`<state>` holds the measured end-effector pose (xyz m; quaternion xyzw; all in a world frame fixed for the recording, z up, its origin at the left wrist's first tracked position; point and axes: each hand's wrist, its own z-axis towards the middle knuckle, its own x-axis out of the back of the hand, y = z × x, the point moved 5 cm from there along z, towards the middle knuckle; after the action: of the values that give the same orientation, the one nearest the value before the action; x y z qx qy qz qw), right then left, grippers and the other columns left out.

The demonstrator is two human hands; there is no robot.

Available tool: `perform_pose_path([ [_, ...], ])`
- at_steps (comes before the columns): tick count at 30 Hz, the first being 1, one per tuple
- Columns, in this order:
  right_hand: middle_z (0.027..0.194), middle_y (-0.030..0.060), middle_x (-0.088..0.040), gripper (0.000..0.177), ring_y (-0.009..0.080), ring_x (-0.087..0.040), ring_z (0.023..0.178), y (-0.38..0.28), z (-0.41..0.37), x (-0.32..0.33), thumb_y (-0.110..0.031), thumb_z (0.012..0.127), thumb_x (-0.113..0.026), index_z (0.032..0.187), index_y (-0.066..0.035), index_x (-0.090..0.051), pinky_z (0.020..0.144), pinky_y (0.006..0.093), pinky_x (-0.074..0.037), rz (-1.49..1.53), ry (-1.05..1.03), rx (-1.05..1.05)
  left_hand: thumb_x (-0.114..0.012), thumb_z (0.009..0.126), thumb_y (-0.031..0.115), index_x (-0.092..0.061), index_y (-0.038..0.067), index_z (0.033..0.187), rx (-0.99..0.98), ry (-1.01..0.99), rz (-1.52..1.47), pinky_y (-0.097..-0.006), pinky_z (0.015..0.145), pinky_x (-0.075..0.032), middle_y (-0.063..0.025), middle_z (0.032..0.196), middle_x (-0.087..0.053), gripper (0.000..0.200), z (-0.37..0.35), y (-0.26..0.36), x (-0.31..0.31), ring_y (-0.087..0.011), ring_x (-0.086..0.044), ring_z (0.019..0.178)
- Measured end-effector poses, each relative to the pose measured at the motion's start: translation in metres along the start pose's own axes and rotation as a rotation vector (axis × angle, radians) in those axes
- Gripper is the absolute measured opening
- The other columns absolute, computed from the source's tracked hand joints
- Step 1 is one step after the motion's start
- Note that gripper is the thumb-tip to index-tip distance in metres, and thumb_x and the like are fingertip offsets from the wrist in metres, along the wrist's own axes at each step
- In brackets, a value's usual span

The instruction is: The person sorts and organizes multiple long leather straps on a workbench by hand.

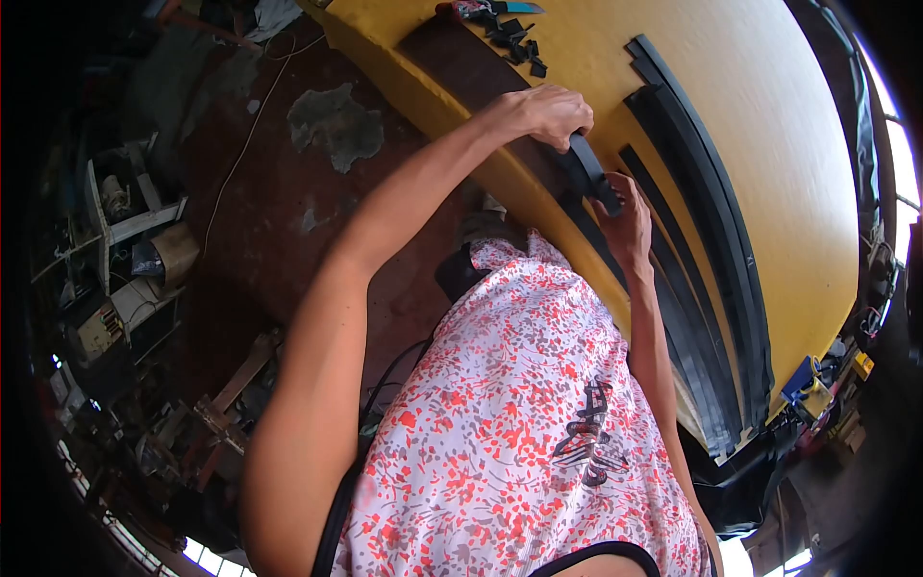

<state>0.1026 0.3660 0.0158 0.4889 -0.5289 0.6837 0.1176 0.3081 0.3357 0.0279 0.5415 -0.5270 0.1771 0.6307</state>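
A short black strip [586, 165] is stretched between my two hands, above the near edge of the yellow table. My left hand [553, 113] has its fingers closed round the upper end of the strip. At the lower end, my right hand [627, 223] grips it with bent fingers. Beside my right hand, a narrow black strip [663, 207] lies lengthwise on the table. Farther across, a stack of long black strips [707, 192] curves along the surface. Small black offcuts [514, 40] lie in a loose pile beyond my left hand.
The yellow table [769, 115] fills the right side. A knife-like tool with a teal blade [519, 8] lies at its far end. Wooden frames [144, 231] and clutter stand left on the dark red floor [279, 231], with a cable [252, 130]. A blue-and-yellow object [808, 389] is at right.
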Motion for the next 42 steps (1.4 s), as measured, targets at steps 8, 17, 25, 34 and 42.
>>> perform_pose_path([
  [8,0.112,0.0088,-0.066,0.042,0.0276,-0.065,0.102,0.01,-0.007,0.001,-0.016,0.078,-0.077,0.115,-0.012,-0.059,0.086,0.0379,-0.053,-0.086,-0.006,0.017,-0.074,0.069,0.015,-0.07,0.008,0.099,0.01,-0.019,0.157,-0.0402,0.082,-0.054,-0.0097,0.098,-0.069,0.03,0.003,-0.004,-0.016,-0.0279,-0.065,0.097],
  [17,0.114,0.0084,-0.066,0.04,0.0297,-0.065,0.103,0.021,-0.024,0.012,-0.017,0.079,-0.075,0.116,-0.014,-0.061,0.085,0.038,-0.054,-0.16,-0.018,0.003,-0.073,0.068,0.013,-0.069,0.007,0.094,-0.078,0.12,0.081,-0.0414,0.082,-0.054,-0.0084,0.092,-0.065,0.027,0.003,0.007,-0.041,-0.0295,-0.064,0.097],
  [25,0.113,0.0084,-0.066,0.039,0.029,-0.064,0.104,0.035,-0.042,0.017,-0.016,0.079,-0.075,0.115,-0.013,-0.061,0.086,0.0383,-0.054,-0.197,-0.016,-0.012,-0.076,0.067,0.014,-0.07,0.007,0.091,-0.116,0.166,0.085,-0.0403,0.082,-0.054,-0.0081,0.094,-0.063,0.026,0.009,0.024,-0.057,-0.0279,-0.063,0.096],
  [34,0.113,0.0084,-0.066,0.039,0.029,-0.064,0.106,0.043,-0.046,0.015,-0.017,0.078,-0.076,0.115,-0.014,-0.061,0.087,0.0384,-0.054,-0.219,-0.019,-0.019,-0.074,0.068,0.01,-0.066,0.005,0.102,-0.124,0.093,0.091,-0.04,0.088,-0.051,-0.0104,0.098,-0.063,0.036,0.013,0.03,-0.062,-0.029,-0.061,0.1],
  [42,0.115,0.0087,-0.067,0.039,0.0278,-0.065,0.103,0.049,-0.04,0.018,-0.017,0.078,-0.076,0.115,-0.013,-0.063,0.088,0.0365,-0.053,-0.157,-0.056,-0.068,-0.05,0.069,-0.01,-0.055,0.001,0.122,-0.07,-0.218,-0.334,-0.041,0.093,-0.048,-0.0177,0.117,-0.064,0.054,0.028,0.002,-0.052,-0.032,-0.06,0.11],
])
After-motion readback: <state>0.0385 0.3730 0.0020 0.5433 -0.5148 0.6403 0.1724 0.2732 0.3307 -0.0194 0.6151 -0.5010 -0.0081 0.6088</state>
